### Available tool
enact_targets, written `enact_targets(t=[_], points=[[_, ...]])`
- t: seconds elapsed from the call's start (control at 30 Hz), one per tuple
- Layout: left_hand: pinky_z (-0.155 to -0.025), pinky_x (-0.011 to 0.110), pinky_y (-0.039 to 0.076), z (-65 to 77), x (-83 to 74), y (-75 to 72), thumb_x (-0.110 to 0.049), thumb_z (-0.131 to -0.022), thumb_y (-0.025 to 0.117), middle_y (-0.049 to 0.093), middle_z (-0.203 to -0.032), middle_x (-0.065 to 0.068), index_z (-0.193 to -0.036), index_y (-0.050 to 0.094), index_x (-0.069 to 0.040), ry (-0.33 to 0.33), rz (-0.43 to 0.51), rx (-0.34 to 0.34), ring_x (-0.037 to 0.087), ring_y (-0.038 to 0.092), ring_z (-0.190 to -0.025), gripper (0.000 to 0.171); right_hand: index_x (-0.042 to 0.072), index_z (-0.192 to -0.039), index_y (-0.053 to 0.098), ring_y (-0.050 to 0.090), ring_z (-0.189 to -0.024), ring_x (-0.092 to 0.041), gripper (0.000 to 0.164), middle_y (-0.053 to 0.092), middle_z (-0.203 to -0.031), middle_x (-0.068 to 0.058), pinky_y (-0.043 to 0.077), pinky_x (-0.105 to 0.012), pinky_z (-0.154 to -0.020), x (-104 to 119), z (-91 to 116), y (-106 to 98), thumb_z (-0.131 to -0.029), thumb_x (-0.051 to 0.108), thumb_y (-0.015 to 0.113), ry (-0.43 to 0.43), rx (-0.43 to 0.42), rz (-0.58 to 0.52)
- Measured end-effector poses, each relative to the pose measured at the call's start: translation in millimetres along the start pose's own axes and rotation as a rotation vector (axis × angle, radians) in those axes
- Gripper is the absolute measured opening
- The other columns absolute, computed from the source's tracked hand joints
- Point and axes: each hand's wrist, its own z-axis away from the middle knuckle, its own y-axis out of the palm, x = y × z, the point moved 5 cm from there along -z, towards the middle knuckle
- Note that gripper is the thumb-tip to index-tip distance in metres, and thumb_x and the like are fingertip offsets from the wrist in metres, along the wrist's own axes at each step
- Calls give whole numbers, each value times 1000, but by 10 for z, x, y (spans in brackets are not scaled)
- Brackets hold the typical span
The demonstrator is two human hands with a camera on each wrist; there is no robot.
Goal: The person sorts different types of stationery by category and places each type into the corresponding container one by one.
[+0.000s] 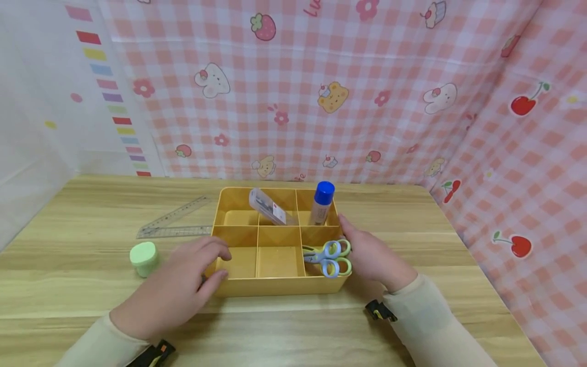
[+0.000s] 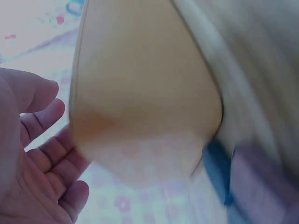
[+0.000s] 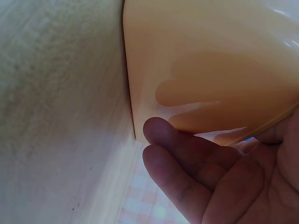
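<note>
A yellow six-compartment organizer (image 1: 279, 287) stands on the table between my hands. My left hand (image 1: 176, 283) is at its left side, fingers loosely bent at the rim; in the left wrist view they lie beside the organizer's wall (image 2: 145, 84). My right hand (image 1: 373, 255) rests against the right side, its fingers along the outer wall (image 3: 210, 42) in the right wrist view. A blue-capped glue stick (image 1: 323, 204) stands in the back right compartment. Scissors (image 1: 331, 259) with blue and green handles lie in the front right one. A clear slim case (image 1: 270, 206) leans in the back middle.
A transparent set square (image 1: 174, 232) lies on the wooden table (image 1: 293, 326) left of the organizer. Nearer, a light green rounded container (image 1: 144, 259) stands beside my left hand. Pink checked cloth (image 1: 293, 102) hangs behind and on the right.
</note>
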Motion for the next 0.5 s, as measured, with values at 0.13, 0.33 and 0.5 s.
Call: enact_targets(t=[0.13,0.33,0.5], points=[[-93,49,39,52,97,-144,-26,-89,60,51,-119,-8,-107,56,-20,-34,-41,-6,12,42,-114,19,14,-151,12,49,-111,-22,67,49,-134,-15,39,-49,-96,17,2,-2,-95,20,49,-10,-3,3],[-94,57,30,125,255,-318,-25,-86,64,51,-125,-1,-110,56,-17,-99,-107,0,20,42,-117,26,10,-150,14,53,-106,-25,67,54,-126,-19,41,-51,-94,32,12,-20,-94,18,49,-42,-33,25],[-90,63,30,235,446,-443,-29,-85,66,46,-131,13,-120,54,-12,-176,-182,25,35,39,-118,41,13,-150,14,53,-106,-24,65,55,-126,-17,42,-50,-94,30,3,-13,-96,24,48,-47,-32,30]])
